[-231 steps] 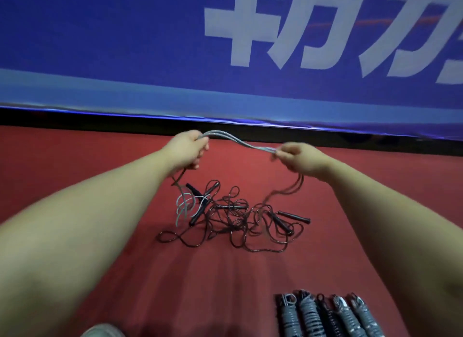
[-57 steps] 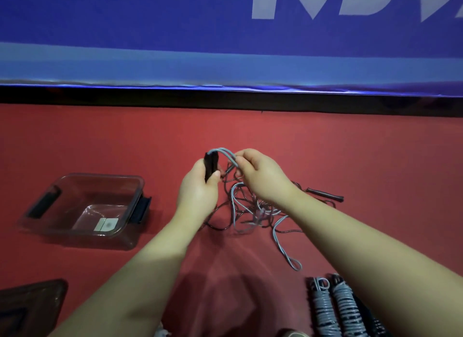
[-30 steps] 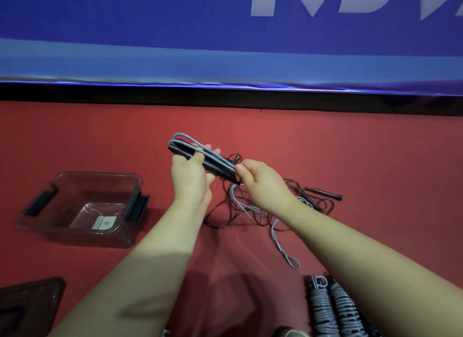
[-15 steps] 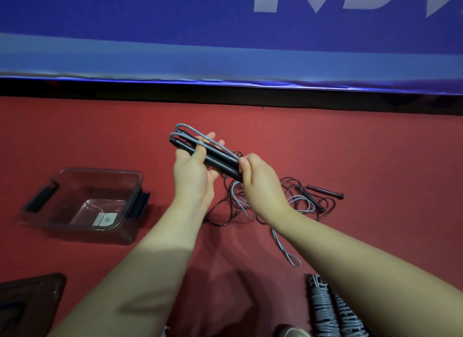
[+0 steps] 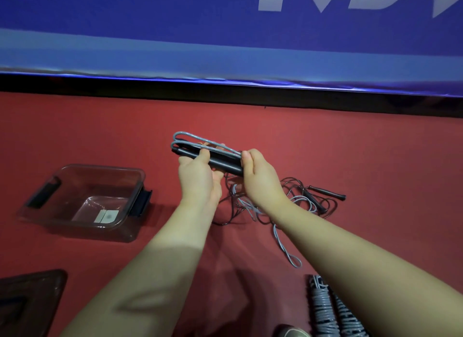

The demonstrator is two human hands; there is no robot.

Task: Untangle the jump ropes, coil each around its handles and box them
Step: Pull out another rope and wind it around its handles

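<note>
My left hand (image 5: 198, 178) grips the two black handles (image 5: 220, 162) of a grey jump rope, held together and tilted down to the right above the red floor. Folded grey rope loops (image 5: 193, 138) lie along the handles. My right hand (image 5: 260, 178) pinches the handles' right end and the rope there. The rest of the grey rope (image 5: 278, 234) trails down to the floor, mixed with a black rope tangle (image 5: 300, 201) whose black handle (image 5: 325, 192) lies to the right. A clear plastic box (image 5: 82, 201) stands at left, holding no rope.
Two coiled grey ropes (image 5: 323, 309) lie at the bottom right beside my right forearm. A dark lid (image 5: 27, 301) sits at the bottom left corner. A blue banner wall (image 5: 225, 36) with a black base strip borders the red floor at the back.
Both hands went from drawing the grey rope out of the tangle to holding its two handles together. In the last second the folded loops on the handles stayed, and the bundle rose slightly.
</note>
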